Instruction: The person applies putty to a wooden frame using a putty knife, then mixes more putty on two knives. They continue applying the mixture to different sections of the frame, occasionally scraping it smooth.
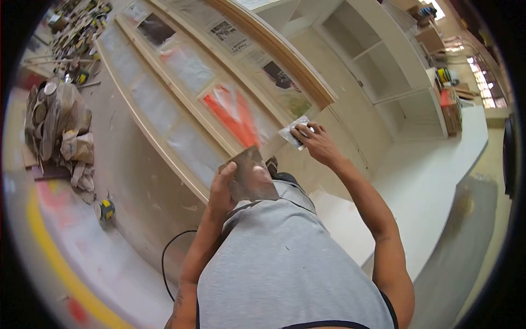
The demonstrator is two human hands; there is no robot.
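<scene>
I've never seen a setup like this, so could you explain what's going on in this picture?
There's no machine here, just a person using two bare hands. This single picture comes from a camera on their head, looking forward and down, so their grey top shows below.

A long wooden frame stretches ahead, with newspaper and some bright red material between its strips.

The left hand grips a flat, brownish plate. The right hand holds a small, pale pad near the frame's end; I can't tell its material. White shelving stands to the right.
</scene>
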